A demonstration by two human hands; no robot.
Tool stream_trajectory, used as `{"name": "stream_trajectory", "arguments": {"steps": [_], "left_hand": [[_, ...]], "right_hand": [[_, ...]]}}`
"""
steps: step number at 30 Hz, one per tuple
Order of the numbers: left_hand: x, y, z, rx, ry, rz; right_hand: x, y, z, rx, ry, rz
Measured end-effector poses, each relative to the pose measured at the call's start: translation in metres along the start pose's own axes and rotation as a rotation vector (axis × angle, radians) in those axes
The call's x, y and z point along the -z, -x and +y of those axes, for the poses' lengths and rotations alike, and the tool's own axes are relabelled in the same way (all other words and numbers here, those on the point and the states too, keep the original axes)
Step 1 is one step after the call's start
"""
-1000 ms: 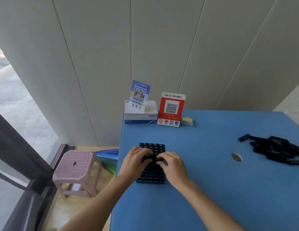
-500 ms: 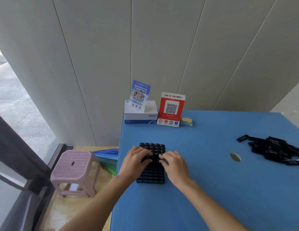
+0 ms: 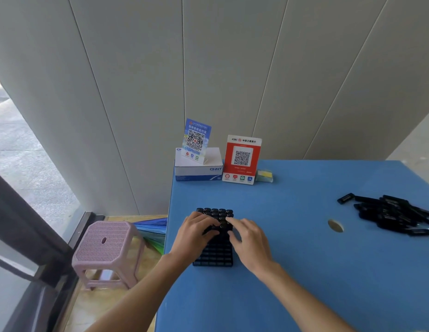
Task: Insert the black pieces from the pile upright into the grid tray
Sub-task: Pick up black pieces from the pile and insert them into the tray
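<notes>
A black grid tray (image 3: 213, 256) lies on the blue table near its left edge. Several black pieces (image 3: 214, 212) stand upright in its far rows; the near rows show open cells. My left hand (image 3: 193, 234) is over the tray's middle, its curled fingers pinching a black piece (image 3: 210, 230) at the filled rows' edge. My right hand (image 3: 250, 240) rests beside it, with straight fingertips touching the upright pieces. The pile of loose black pieces (image 3: 395, 214) lies far right on the table, away from both hands.
A round hole (image 3: 335, 225) is in the blue table (image 3: 292, 271) between tray and pile. A white box (image 3: 199, 168), two QR stands (image 3: 242, 159) and a small pad (image 3: 265, 176) line the back edge. A pink stool (image 3: 108, 245) stands left, off the table.
Both hands stay over the middle of the tray with only slight finger shifts. The view has drifted a little.
</notes>
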State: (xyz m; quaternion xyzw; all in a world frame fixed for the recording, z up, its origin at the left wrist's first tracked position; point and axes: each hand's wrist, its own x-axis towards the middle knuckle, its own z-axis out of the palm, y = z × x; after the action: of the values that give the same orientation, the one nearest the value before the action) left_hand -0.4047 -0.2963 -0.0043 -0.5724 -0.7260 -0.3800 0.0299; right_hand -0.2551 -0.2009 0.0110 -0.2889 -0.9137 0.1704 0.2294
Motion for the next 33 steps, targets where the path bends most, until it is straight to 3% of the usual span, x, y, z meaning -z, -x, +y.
{"name": "stream_trajectory", "arguments": {"steps": [14, 20, 33], "left_hand": [[-0.007, 0.007, -0.004, 0.001, -0.214, 0.027], [-0.009, 0.011, 0.003, -0.042, -0.262, 0.011], [-0.047, 0.010, 0.080, -0.163, -0.328, -0.096]], "right_hand": [[0.014, 0.009, 0.013, -0.098, 0.010, -0.052], [0.019, 0.025, 0.016, -0.072, 0.190, -0.078], [0.081, 0.076, 0.070, -0.166, 0.266, -0.050]]}}
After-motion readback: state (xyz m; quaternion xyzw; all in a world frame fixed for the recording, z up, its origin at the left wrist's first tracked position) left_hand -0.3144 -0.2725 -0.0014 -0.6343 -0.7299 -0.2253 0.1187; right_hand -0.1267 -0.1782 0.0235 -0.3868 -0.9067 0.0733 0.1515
